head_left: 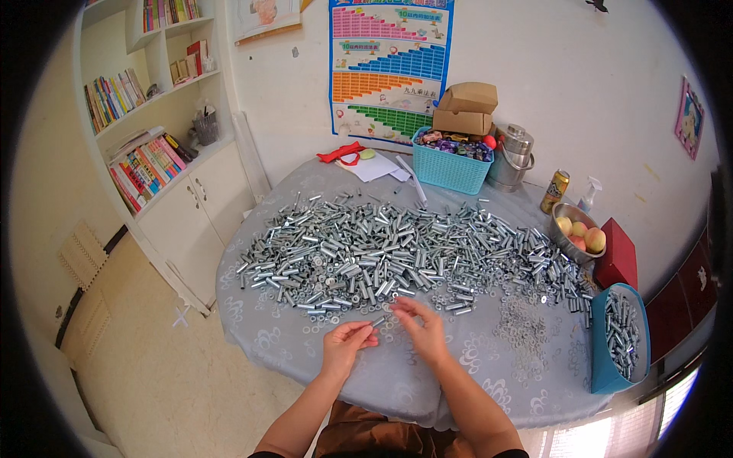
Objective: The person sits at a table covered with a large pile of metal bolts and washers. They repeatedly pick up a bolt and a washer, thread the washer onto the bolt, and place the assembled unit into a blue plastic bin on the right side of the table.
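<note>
A wide heap of silvery metal bolts and sleeves (pixel 359 252) covers the middle of the table. My left hand (pixel 345 347) is closed at its near edge, pinching one short metal bolt (pixel 378 321) between thumb and fingertips, its free end pointing right. Just right of it, my right hand (pixel 421 328) is raised with thumb and index finger bent toward each other by the heap's edge. Whatever those fingertips hold is too small to make out. Loose washers (pixel 313 330) lie around the left hand, and a spread of small rings (pixel 523 324) lies farther right.
A blue bin of metal pieces (pixel 597 343) stands at the table's right edge. Behind it are a red box (pixel 617 256), a metal bowl of fruit (pixel 569 246) and a can (pixel 555 191). A turquoise basket (pixel 450 169), a metal canister (pixel 510 164) and papers (pixel 374 168) sit at the back.
</note>
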A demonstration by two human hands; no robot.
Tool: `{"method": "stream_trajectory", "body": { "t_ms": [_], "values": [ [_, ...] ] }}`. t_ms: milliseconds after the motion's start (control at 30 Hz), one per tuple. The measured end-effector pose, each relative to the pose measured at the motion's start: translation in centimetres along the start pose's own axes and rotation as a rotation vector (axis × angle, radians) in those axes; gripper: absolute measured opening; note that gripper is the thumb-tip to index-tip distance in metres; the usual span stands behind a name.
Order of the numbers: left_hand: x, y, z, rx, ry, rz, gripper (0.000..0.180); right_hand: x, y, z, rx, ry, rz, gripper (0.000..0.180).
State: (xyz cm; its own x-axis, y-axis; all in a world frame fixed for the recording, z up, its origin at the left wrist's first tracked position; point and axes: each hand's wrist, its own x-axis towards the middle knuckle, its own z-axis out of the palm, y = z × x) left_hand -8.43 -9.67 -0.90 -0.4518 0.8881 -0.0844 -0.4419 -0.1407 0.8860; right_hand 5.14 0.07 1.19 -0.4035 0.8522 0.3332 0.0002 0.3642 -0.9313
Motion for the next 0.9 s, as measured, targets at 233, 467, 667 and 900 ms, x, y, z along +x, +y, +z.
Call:
{"method": "stream_trajectory", "body": {
  "t_ms": [233, 467, 667, 900],
  "values": [
    [0.1, 0.1, 0.1, -0.001, 0.024, 0.005, 0.015, 0.7, 1.5, -1.5, -0.675, 0.048, -0.294, 0.019],
    [0.0, 0.0, 0.1, 0.021, 0.006, 0.026, 0.015, 1.0, 1.8, -1.2, -0.749, -0.027, -0.299, 0.021],
    [0.0, 0.1, 0.2, 0.044, 0.016, 0.003, 0.016, 0.3, -0.1, -1.2, -0.007, -0.093, 0.146, 0.021],
    [0.0, 0.0, 0.0, 0.042, 0.012, 0.012, 0.015, 0.3, -0.7, -1.3, -0.119, -0.200, -0.102, 0.021]
  ]
}}
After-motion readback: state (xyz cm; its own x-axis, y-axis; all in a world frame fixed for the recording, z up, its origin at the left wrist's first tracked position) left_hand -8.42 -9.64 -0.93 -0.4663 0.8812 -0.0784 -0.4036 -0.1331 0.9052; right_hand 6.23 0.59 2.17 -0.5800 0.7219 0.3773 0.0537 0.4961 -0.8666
